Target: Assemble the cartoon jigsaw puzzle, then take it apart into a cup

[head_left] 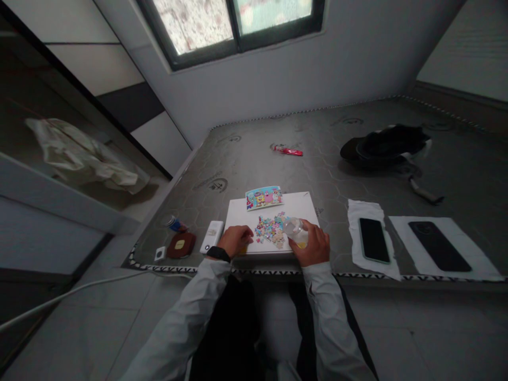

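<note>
A white board (293,203) lies at the near edge of a grey mattress (317,137). A heap of small colourful puzzle pieces (270,229) sits on it, with a cartoon picture card (264,197) at its far edge. My left hand (235,239) rests on the board left of the heap, fingers curled, touching the pieces. My right hand (312,243) is wrapped round a small clear container (296,230) with something yellow in it, right of the heap.
Left of the board lie a white box (211,236), a brown round case (181,245) and a small blue can (173,223). To the right, two dark phones (373,239) (439,245) lie on white paper. Farther back are a red wrapper (287,151) and a black helmet (387,144).
</note>
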`<state>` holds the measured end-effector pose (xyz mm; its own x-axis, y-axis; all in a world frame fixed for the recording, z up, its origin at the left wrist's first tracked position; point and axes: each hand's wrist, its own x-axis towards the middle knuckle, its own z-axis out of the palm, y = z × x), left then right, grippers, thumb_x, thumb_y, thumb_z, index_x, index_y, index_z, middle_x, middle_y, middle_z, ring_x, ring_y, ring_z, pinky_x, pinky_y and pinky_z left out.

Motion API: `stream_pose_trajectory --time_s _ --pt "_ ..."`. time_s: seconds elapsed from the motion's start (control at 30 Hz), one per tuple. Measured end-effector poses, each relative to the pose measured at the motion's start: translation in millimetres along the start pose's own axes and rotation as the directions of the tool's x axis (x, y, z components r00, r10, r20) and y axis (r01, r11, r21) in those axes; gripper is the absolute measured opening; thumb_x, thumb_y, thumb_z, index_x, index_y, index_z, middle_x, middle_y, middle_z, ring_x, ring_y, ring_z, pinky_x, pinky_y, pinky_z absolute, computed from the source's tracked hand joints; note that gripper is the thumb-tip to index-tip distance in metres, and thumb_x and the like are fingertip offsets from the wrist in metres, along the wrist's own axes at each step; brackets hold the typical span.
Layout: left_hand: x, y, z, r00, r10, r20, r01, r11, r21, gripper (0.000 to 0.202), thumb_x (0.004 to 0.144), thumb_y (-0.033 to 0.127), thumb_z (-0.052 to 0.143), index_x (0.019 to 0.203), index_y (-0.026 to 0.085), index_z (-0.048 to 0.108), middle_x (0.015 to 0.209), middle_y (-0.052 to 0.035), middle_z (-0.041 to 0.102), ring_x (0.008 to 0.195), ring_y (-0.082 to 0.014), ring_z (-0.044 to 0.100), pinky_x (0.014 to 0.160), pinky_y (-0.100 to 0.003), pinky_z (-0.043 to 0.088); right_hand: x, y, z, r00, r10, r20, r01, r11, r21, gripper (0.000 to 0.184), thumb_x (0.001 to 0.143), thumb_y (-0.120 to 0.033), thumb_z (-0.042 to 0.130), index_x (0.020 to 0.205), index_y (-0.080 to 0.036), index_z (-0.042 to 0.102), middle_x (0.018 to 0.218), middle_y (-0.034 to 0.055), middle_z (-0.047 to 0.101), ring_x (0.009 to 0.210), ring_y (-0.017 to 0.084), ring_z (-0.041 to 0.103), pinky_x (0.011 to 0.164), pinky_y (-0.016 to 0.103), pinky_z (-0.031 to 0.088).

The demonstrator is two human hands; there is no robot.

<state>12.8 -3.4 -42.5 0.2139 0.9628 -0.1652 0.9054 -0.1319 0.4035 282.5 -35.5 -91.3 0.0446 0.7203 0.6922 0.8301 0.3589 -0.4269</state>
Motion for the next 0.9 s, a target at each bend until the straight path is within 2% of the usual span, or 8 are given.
stream_pose_trajectory --time_s 0.13,0.23,0.33,0.47,0.67,0.77,0.9 --pt "-2.1 1.3 -0.2 0.999 0.008 -0.046 -0.008 1.000 0.012 0.009 0.078 0.025 0.073 0.084 0.020 0.077 0.089 -0.0063 0.075 0.085 -0.0201 0.067 0.076 -0.029 0.048 0.2 0.5 0.1 1.000 0.000 -0.006 0.000 1.000 -0.013 0.049 0.081 -0.039 0.066 0.125 -0.020 0.055 0.103 0.0079 0.068 0.093 0.025 0.061 0.083 0.036 0.039" --pt "-7.7 0.5 -0.4 0.994 -0.033 -0.102 0.021 0.993 -0.117 0.013 0.081 0.028 0.072 0.090 0.020 0.076 0.086 -0.0041 0.075 0.078 -0.0176 0.067 0.073 -0.027 0.049 0.0 1.0 0.3 1.000 0.003 -0.004 -0.004 1.000 -0.006 0.049 0.081 -0.039 0.066 0.125 -0.020 0.055 0.103 0.0076 0.068 0.094 0.025 0.062 0.083 0.036 0.039" --pt "-13.0 -0.6 -0.8 0.991 -0.089 -0.098 0.065 0.973 -0.222 0.023 0.078 0.029 0.074 0.099 0.020 0.073 0.085 -0.0018 0.075 0.071 -0.0155 0.067 0.068 -0.026 0.049 0.2 0.6 0.3 1.000 0.006 -0.007 -0.006 1.000 -0.002 0.049 0.081 -0.038 0.066 0.125 -0.020 0.056 0.103 0.0078 0.068 0.094 0.025 0.062 0.083 0.035 0.039" --pt "-14.7 0.9 -1.1 0.992 -0.104 -0.066 0.094 0.987 -0.130 0.023 0.078 0.028 0.075 0.099 0.022 0.074 0.085 -0.0011 0.075 0.074 -0.0167 0.068 0.072 -0.027 0.049 0.8 -0.7 -0.2 1.000 0.013 -0.007 -0.013 1.000 -0.015 0.048 0.081 -0.037 0.067 0.124 -0.020 0.057 0.102 0.0071 0.068 0.093 0.025 0.062 0.083 0.035 0.039" --pt "-10.5 7.2 -2.7 0.982 -0.124 -0.146 0.128 0.991 0.022 0.009 0.077 0.025 0.076 0.085 0.021 0.076 0.096 -0.0046 0.075 0.094 -0.0221 0.067 0.084 -0.031 0.047 0.9 -0.3 0.0 1.000 -0.008 -0.029 0.008 1.000 -0.010 0.047 0.081 -0.040 0.067 0.123 -0.020 0.057 0.102 0.0062 0.069 0.092 0.024 0.063 0.082 0.034 0.038" --pt "-8.8 8.0 -3.9 0.984 -0.140 -0.110 0.139 0.990 -0.019 0.009 0.075 0.022 0.076 0.084 0.021 0.073 0.093 -0.0029 0.075 0.091 -0.0205 0.067 0.081 -0.029 0.047 1.2 0.0 0.2 1.000 -0.009 -0.020 0.009 1.000 -0.006 0.047 0.081 -0.039 0.067 0.124 -0.021 0.057 0.103 0.0063 0.069 0.093 0.024 0.063 0.082 0.034 0.038" --pt "-10.0 10.9 -8.7 0.982 -0.165 -0.089 0.159 0.984 -0.078 0.014 0.073 0.019 0.078 0.086 0.020 0.072 0.085 -0.0006 0.075 0.077 -0.0173 0.067 0.071 -0.027 0.045 1.2 0.0 0.6 1.000 -0.004 -0.010 0.004 1.000 -0.021 0.048 0.082 -0.040 0.066 0.124 -0.020 0.056 0.102 0.0067 0.069 0.093 0.025 0.062 0.082 0.035 0.037"
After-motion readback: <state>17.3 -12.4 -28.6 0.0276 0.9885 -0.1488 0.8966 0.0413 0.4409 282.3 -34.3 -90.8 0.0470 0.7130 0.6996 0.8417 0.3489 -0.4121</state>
